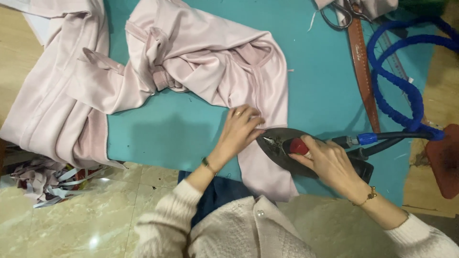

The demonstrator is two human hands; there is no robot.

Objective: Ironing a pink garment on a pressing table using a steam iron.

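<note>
Scrap heap: a pile of pale fabric strips [45, 179] lies on the marble floor [95, 220], well left of the iron and below the tabletop's edge.
Garment: a pale pink satin garment [191, 57] is spread over the teal tabletop [167, 129], bunched and folded left of the iron; one narrow panel runs down under the iron's tip and hangs over the near edge.
Left hand: the left hand [239, 130] reaches in from a cream knitted sleeve, wrist bent slightly, palm down just left of the iron's tip. Its fingers [251, 114] are spread narrow and flat, pressing the pink cloth; they hold nothing. A ring shows on one finger, a bracelet at the wrist.
Iron: the dark steam iron [279, 143] rests on the pink panel, tip pointing left, touching the cloth beside the left hand.
Right hand: the right hand [330, 162] comes from the lower right, forearm angled up-left, fingers curled over the iron's red-topped handle in a closed grip.
Hose: a blue ribbed hose [406, 95] loops right of the iron and joins its rear.
Belt: a brown leather strap [363, 67] lies above the iron's rear.
Scissors: scissors [342, 14] rest at the strap's far end.
</note>
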